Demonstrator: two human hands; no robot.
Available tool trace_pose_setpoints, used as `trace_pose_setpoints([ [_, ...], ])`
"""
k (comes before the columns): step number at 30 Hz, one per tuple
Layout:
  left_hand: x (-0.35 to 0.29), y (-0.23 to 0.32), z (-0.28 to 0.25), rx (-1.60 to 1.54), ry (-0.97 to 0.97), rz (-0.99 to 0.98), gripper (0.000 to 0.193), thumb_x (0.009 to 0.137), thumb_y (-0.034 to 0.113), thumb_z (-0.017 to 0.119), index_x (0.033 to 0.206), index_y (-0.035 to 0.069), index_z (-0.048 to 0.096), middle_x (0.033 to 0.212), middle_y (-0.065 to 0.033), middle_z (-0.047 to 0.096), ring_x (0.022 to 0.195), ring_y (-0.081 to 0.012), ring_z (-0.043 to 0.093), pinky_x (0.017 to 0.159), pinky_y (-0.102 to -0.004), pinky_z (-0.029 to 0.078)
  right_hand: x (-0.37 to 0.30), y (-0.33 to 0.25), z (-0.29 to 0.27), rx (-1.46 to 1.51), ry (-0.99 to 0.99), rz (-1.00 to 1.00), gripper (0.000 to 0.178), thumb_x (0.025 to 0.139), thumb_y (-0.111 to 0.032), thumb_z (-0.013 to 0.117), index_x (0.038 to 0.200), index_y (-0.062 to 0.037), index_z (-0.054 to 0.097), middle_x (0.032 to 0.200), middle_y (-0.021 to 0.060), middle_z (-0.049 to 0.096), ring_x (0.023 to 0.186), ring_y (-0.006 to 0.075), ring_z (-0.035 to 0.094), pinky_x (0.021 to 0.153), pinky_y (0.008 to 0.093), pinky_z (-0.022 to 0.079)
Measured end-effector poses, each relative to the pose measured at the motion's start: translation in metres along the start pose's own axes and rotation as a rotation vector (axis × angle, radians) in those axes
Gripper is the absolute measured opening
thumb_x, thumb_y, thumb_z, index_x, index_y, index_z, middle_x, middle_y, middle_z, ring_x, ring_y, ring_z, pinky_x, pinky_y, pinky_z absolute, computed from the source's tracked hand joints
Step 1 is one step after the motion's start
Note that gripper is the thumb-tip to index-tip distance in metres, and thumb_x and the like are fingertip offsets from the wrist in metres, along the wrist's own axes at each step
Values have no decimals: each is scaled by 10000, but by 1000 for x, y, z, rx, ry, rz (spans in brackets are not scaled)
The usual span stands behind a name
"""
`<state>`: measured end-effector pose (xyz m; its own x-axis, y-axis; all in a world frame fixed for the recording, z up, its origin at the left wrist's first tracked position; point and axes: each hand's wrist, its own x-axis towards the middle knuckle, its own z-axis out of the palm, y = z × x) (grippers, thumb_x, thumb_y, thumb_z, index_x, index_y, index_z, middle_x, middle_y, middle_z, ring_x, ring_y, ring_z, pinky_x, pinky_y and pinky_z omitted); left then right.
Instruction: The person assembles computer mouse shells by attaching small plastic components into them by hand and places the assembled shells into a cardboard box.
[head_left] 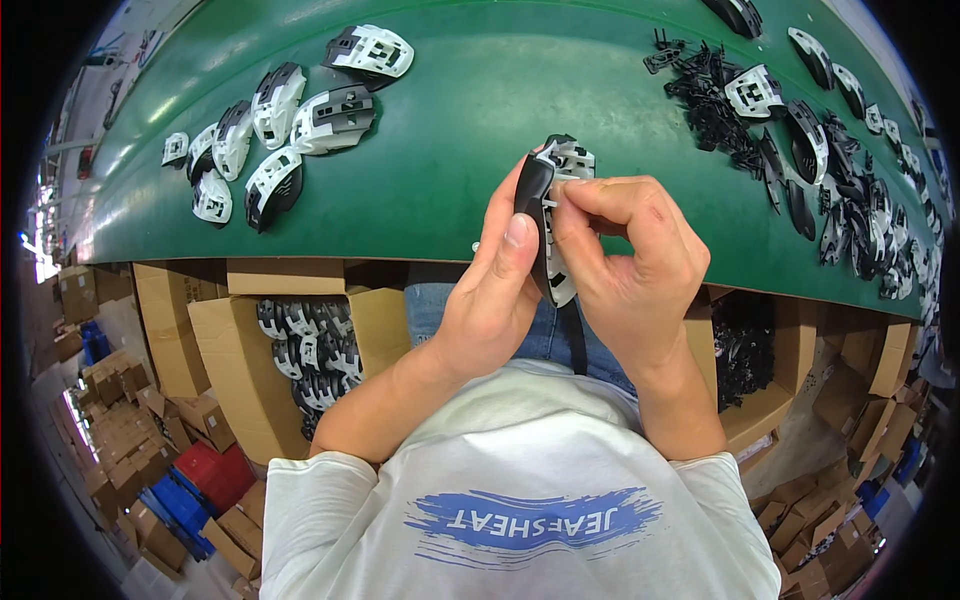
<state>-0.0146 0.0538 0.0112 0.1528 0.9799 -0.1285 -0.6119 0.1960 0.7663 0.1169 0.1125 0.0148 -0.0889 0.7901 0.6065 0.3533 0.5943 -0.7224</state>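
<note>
You wear a white short-sleeved T-shirt with a blue brush-stroke mark across the chest, blue jeans below it; your left hand (490,300) and right hand (625,265) are bare, without gloves.

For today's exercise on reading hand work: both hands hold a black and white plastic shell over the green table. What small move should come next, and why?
Probably a firm pinch by the right hand to seat the part. Its fingers press the white side of the shell, while the left hand braces the black edge, thumb flat along it. The shell sits upright above the green table, not yet among the finished shells at left.
</note>
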Motion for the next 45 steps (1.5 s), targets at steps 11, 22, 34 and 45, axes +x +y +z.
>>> trace_pose_setpoints([
  [11, 0, 3, -1, -176, 27, -170, 599, 1187, 485, 261, 1659, 132, 370, 1620, -146, 490, 1450, -293, 558, 1178, -481, 511, -9, -5, -44, 143, -263, 366, 496, 869, -16, 797, 1353, -24, 689, 1423, 180, 641, 1218, 269, 666, 929, 352, 575],
  [22, -9, -3, 7, 287, 113, 14, 789, 953, -76, 434, 1667, -18, 105, 1445, -193, 559, 1235, -242, 644, 929, -367, 609, -22, -3, -47, 136, -315, 437, 669, 829, 40, 723, 1483, -41, 608, 1352, 134, 661, 1087, 198, 672, 873, 318, 594],
  [34, -8, -28, -23, 678, 229, 166, 704, 922, -51, 511, 1600, -42, 322, 1302, -194, 659, 1113, -250, 691, 984, -372, 563, -47, 15, -11, 209, -386, 439, 685, 873, 62, 692, 1536, -10, 534, 1468, 151, 632, 1112, 228, 695, 890, 343, 592],
  [45, -13, -36, -32, 876, 152, 362, 705, 894, -55, 519, 1576, -49, 342, 1252, -263, 682, 1031, -378, 740, 942, -444, 581, -49, 5, -18, 143, -457, 389, 756, 891, 161, 640, 1602, -27, 465, 1577, 123, 501, 1281, 190, 629, 1070, 334, 538],
])
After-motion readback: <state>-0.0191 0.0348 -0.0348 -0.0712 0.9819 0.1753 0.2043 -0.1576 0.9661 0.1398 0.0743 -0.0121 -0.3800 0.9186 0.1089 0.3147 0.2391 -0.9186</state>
